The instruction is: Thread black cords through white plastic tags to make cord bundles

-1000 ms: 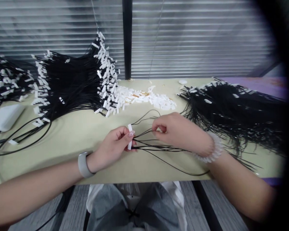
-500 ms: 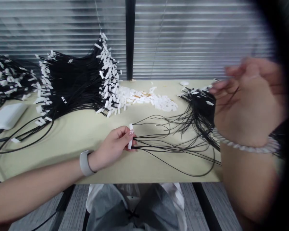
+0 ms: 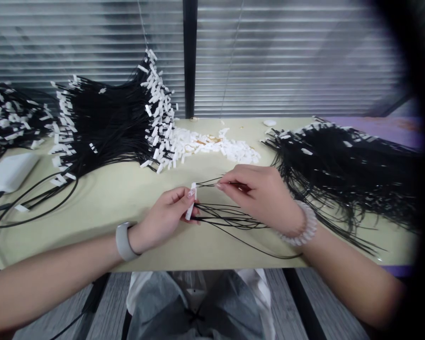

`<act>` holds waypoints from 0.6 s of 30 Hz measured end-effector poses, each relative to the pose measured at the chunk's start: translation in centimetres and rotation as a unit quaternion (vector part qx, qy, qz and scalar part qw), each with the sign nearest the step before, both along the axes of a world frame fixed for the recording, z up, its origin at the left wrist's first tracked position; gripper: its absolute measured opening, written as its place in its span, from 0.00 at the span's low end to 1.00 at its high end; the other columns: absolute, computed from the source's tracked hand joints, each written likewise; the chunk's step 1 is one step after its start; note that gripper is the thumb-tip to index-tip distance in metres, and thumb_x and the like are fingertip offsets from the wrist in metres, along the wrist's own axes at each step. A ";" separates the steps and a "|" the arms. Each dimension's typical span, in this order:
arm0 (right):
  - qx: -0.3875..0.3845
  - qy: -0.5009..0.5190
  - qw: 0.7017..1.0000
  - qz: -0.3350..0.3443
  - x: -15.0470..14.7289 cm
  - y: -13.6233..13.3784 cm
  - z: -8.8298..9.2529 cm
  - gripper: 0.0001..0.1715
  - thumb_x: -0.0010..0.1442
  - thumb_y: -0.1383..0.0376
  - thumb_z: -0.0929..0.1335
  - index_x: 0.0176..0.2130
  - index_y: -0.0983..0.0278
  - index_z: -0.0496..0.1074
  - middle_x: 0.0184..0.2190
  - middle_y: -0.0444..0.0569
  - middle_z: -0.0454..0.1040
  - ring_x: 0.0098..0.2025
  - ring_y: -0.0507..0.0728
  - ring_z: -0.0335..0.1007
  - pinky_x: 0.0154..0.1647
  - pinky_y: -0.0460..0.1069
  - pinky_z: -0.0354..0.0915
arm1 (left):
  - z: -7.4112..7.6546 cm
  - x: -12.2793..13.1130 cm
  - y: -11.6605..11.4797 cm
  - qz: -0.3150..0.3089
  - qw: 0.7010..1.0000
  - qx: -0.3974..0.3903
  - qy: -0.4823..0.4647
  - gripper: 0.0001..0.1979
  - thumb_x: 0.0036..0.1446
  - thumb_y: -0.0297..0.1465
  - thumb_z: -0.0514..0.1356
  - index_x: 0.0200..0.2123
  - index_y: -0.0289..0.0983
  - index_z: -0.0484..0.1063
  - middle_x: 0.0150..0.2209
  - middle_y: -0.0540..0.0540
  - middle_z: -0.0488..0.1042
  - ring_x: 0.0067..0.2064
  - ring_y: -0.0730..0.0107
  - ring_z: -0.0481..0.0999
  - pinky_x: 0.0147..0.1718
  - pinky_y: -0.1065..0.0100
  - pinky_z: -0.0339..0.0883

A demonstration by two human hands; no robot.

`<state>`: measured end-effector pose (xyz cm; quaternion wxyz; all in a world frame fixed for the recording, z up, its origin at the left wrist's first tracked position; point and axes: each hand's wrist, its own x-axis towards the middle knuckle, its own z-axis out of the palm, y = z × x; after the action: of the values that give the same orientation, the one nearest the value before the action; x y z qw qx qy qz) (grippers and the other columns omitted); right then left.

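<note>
- A white box (image 3: 9, 172) is seen at the far left of the pale table (image 3: 102, 203);
- A tagged cord bundle (image 3: 109, 127) is heaped upper left;
- A white tag (image 3: 191, 201) is pinched upright by the left hand (image 3: 165, 219), black cords (image 3: 230, 218) trailing rightward;
- A heap of loose tags (image 3: 212, 146) is seen upper centre;
- Those cords are pinched narrowly by the right hand (image 3: 258, 196);
- Another tagged bundle (image 3: 340, 165) is spread at right;

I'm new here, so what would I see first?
A huge bundle of white-tagged black cords bristles on the table, with a second bundle at the right. Between them lies a heap of loose white tags. In front, the left hand pinches a white tag while the right hand holds thin cords.
</note>
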<state>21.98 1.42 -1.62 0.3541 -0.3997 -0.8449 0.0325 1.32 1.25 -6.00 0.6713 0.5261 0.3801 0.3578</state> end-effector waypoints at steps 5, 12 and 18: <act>-0.010 0.000 1.000 -0.009 0.5 0.1 0.2 0.06 0.56 0.69 0.65 0.30 0.62 0.72 0.26 0.41 0.72 0.27 0.47 0.64 0.30 0.43 0.60 | -0.1 0.0 0.1 0.011 1.000 -0.003 -0.002 0.13 0.57 0.39 0.54 0.32 0.34 0.65 0.28 0.49 0.67 0.29 0.75 0.68 0.30 0.69 0.69; 0.002 -0.013 1.000 -0.014 0.1 0.1 -0.2 0.06 0.56 0.69 0.65 0.30 0.62 0.71 0.27 0.41 0.72 0.27 0.47 0.63 0.30 0.44 0.59 | -0.1 -0.1 0.0 0.000 1.000 -0.002 0.007 0.13 0.57 0.39 0.54 0.32 0.34 0.65 0.27 0.49 0.68 0.28 0.75 0.69 0.30 0.68 0.69; 0.003 -0.034 0.999 -0.014 0.2 0.2 -0.6 0.07 0.58 0.67 0.63 0.32 0.62 0.72 0.28 0.42 0.71 0.29 0.48 0.64 0.30 0.45 0.57 | 0.0 -0.1 0.1 -0.002 1.000 -0.004 0.009 0.13 0.57 0.39 0.54 0.31 0.34 0.65 0.28 0.49 0.67 0.29 0.75 0.68 0.30 0.68 0.69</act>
<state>22.22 1.59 -2.20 0.3265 -0.4112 -0.8510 0.0112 1.26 1.32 -5.98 0.6709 0.5272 0.3865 0.3500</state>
